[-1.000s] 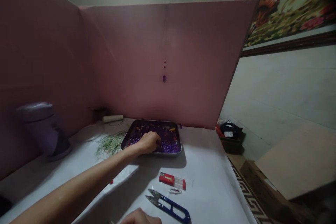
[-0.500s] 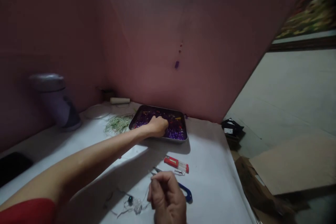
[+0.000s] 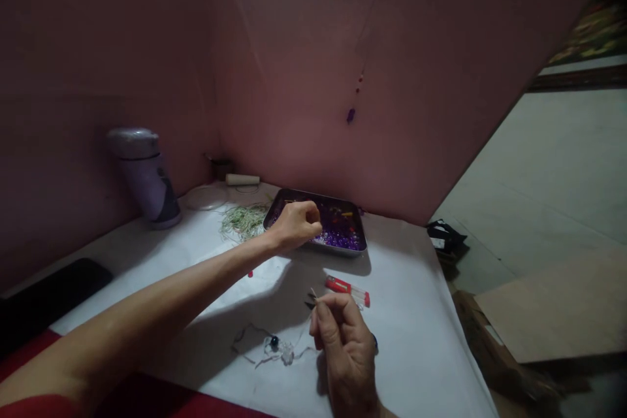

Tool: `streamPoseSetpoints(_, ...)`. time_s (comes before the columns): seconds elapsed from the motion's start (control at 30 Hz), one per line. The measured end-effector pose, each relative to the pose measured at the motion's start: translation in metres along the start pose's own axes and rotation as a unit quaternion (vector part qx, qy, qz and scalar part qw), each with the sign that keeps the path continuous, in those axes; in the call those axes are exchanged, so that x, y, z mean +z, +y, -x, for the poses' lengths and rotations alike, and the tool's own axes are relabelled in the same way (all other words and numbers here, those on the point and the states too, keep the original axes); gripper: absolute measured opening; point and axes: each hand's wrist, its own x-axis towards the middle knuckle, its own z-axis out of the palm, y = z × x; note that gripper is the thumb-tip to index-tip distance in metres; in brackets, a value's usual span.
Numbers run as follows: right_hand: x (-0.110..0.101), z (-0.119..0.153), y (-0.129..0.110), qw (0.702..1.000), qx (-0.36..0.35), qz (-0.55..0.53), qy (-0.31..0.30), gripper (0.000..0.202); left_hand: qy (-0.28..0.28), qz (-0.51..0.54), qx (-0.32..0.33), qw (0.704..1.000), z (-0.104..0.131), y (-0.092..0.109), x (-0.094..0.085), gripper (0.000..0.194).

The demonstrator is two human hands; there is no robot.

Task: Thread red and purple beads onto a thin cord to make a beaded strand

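Observation:
My left hand (image 3: 296, 225) hovers just above the near side of a dark tray (image 3: 337, 252) of purple beads (image 3: 333, 235). Its thumb and fingertips are pinched together; whatever lies between them is too small to make out. Closer to me, my right hand (image 3: 345, 346) pinches the end of a thin pale cord (image 3: 315, 298). The cord appears to run down to a small cluster of clear beads (image 3: 286, 354) and a dark round bead (image 3: 274, 342) on the white cloth. Scissors (image 3: 309, 305) lie mostly hidden beneath my right hand. A red lighter (image 3: 343, 286) is just beyond it.
A purple bottle (image 3: 149, 186) stands at the left, near a dark flat object (image 3: 81, 274). Green threads (image 3: 243, 222) lie against the tray's left side, with a pale roll (image 3: 242, 179) behind. A beaded string (image 3: 351, 115) hangs by the pink wall. Cardboard (image 3: 548, 313) is on the right.
My left hand has lifted out of the beads, its fingers pinched. The right hand keeps its pinch on the cord. The camera view has swung slightly left.

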Motion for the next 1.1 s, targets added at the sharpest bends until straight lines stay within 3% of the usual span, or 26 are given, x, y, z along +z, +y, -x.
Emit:
streamPoseSetpoints(0.13,-0.002,-0.003,0.004,1.000,-0.011,0.005,-0.009,0.018,0.048,0.085,-0.012,0.995,0.033,-0.003,-0.011,0.004)
streamPoseSetpoints(0.17,-0.001,-0.003,0.004,1.000,-0.011,0.007,-0.011,0.018,0.061,0.167,-0.034,0.984,0.040,-0.005,-0.013,0.002)
streamPoseSetpoints(0.27,0.001,-0.002,0.003,1.000,-0.006,0.012,-0.016,0.021,0.050,0.360,-0.118,0.924,0.058,-0.009,-0.015,0.012)
streamPoseSetpoints(0.37,0.004,-0.002,0.002,1.000,0.002,0.014,-0.006,0.023,-0.004,0.498,-0.192,0.846,0.071,-0.010,-0.013,0.016)
streamPoseSetpoints(0.5,0.002,-0.003,0.005,0.999,-0.013,0.048,-0.009,0.023,-0.048,0.600,-0.279,0.748,0.086,-0.008,-0.004,0.019)
streamPoseSetpoints(0.6,0.001,-0.005,0.005,0.997,-0.017,0.071,-0.013,0.024,-0.068,0.622,-0.303,0.719,0.093,-0.005,0.002,0.021)
streamPoseSetpoints(0.67,0.002,-0.005,0.004,0.997,-0.015,0.071,0.006,0.025,-0.057,0.614,-0.295,0.730,0.093,-0.005,0.003,0.019)
streamPoseSetpoints(0.73,0.004,-0.004,0.002,0.997,-0.019,0.063,0.027,0.026,-0.045,0.579,-0.261,0.771,0.086,-0.005,-0.001,0.016)
streamPoseSetpoints(0.8,0.006,-0.004,0.002,0.998,-0.021,0.053,0.032,0.028,-0.041,0.497,-0.194,0.845,0.070,-0.007,-0.008,0.016)
streamPoseSetpoints(0.87,0.008,-0.004,0.003,0.998,-0.019,0.050,0.025,0.029,0.005,0.347,-0.101,0.932,0.047,-0.013,-0.017,0.013)
streamPoseSetpoints(0.93,0.008,-0.004,0.006,0.998,-0.015,0.057,0.019,0.030,0.042,0.168,-0.016,0.985,0.021,-0.021,-0.022,0.009)
streamPoseSetpoints(1.1,0.006,-0.004,0.017,0.995,-0.020,0.096,0.016,0.034,0.012,0.093,-0.006,0.996,-0.022,-0.038,-0.016,0.012)
